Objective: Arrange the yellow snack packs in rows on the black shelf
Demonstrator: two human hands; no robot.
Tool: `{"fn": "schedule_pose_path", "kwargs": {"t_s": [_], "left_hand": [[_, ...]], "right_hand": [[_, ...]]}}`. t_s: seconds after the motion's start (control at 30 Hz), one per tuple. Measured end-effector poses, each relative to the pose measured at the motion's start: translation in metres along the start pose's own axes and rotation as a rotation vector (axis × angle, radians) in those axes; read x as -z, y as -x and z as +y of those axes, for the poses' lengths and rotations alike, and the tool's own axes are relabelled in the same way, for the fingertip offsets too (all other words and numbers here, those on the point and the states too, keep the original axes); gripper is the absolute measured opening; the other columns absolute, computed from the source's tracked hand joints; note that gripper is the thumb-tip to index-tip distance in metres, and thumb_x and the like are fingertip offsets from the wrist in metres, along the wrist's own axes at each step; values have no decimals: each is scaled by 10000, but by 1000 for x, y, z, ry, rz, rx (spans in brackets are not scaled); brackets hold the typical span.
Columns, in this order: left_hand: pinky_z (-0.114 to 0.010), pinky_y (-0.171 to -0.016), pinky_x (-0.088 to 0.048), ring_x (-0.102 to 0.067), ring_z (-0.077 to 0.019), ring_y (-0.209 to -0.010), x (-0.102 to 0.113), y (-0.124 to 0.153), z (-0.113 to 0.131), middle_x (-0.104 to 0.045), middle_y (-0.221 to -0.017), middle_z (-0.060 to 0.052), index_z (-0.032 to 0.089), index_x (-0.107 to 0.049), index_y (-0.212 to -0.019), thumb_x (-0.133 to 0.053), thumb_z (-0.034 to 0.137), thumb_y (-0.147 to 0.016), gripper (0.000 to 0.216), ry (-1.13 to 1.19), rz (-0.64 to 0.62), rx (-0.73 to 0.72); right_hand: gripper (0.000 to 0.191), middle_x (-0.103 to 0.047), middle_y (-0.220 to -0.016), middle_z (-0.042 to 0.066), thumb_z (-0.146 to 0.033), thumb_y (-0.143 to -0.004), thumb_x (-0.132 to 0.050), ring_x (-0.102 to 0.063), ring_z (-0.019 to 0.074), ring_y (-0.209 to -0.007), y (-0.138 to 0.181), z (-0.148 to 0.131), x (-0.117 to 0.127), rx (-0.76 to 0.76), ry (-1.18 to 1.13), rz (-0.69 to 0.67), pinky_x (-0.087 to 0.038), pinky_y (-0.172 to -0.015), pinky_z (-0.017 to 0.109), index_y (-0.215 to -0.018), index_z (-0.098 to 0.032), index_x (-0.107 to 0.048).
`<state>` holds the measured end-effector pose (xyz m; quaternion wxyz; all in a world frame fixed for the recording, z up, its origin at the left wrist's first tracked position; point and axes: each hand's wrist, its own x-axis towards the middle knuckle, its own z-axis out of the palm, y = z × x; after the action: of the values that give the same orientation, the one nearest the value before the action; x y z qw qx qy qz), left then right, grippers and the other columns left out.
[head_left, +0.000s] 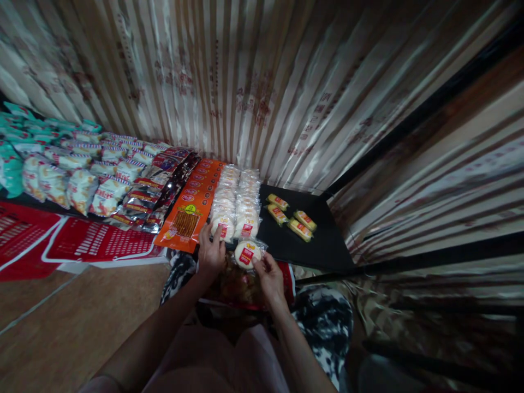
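My right hand (271, 275) pinches the edge of a clear-wrapped round white rice cracker (246, 254) with a red label, held just in front of the shelf edge. Two rows of similar wrapped rice crackers (247, 210) run back along the black shelf (315, 248). At the front of the left row, my left hand (212, 252) has its thumb and fingers around the lower left edge of the foremost wrapped rice cracker (223, 228). Directly left of that hand lies an orange snack bag (186, 215) with brown sticks pictured on it.
Several small yellow packets (302, 224) lie to the right on the shelf. Dark red-silver packets (151, 188), white snack bags (84, 191) and teal bags (10, 166) fill the left. A red basket (102, 240) stands below. Black rack bars (409, 259) cross at right, before a striped curtain (254, 82).
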<state>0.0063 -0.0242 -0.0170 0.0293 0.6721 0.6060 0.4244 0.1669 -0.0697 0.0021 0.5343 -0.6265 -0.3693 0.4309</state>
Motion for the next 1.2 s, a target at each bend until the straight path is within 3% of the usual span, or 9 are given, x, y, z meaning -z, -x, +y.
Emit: {"fn": "schedule_pose_path", "kwargs": {"t_s": [0.13, 0.37, 0.5, 0.67, 0.97, 1.2], "left_hand": [[-460, -980, -370, -375, -293, -1186, -2, 2, -1, -420, -1179, -163, 127, -498, -1237, -479, 191, -813, 430, -2, 13, -11], [-446, -950, -383, -422, -270, -1109, -2, 0, 1, -471, -1080, -150, 114, -500, -1232, -446, 248, -858, 402, 17, 20, -27], [-430, -942, -389, -445, -257, -1064, -5, 0, -2, -478, -1057, -137, 125, -521, -1211, -434, 242, -865, 375, 14, 20, -13], [-424, -943, -389, -442, -254, -1054, -8, 0, -1, -466, -1058, -132, 129, -527, -1204, -437, 240, -866, 367, 8, 33, 16], [-420, -952, -381, -438, -254, -1066, -7, -1, 1, -473, -1068, -134, 128, -514, -1215, -437, 241, -867, 374, 27, 21, 18], [-412, -932, -399, -445, -244, -1054, -10, 0, 0, -483, -1067, -139, 114, -521, -1198, -457, 246, -864, 366, 20, 50, 22]], "right_hand": [[458, -680, -959, 66, -408, -651, -656, -627, 196, -822, -15, -5, -4, 12, 12, -18, -511, -743, 332, -1035, -162, -613], [408, -638, -934, 66, -409, -713, -580, -582, 164, -769, -47, -2, -12, 216, 227, 34, -489, -751, 319, -1023, -150, -634], [390, -626, -905, 79, -404, -758, -530, -561, 171, -742, -52, -4, -15, 324, 395, 53, -476, -719, 318, -1033, -149, -638], [385, -623, -936, 112, -403, -819, -457, -525, 228, -889, -48, -5, -15, 462, 656, 131, -419, -835, 389, -1055, -157, -636], [448, -621, -964, 121, -425, -830, -411, -542, 230, -878, -51, -3, -12, 374, 676, 69, -419, -839, 390, -1118, -126, -579], [535, -614, -1014, 134, -392, -823, -441, -527, 246, -963, -44, -7, -20, 405, 674, 166, -397, -891, 406, -1272, -100, -437]]}}
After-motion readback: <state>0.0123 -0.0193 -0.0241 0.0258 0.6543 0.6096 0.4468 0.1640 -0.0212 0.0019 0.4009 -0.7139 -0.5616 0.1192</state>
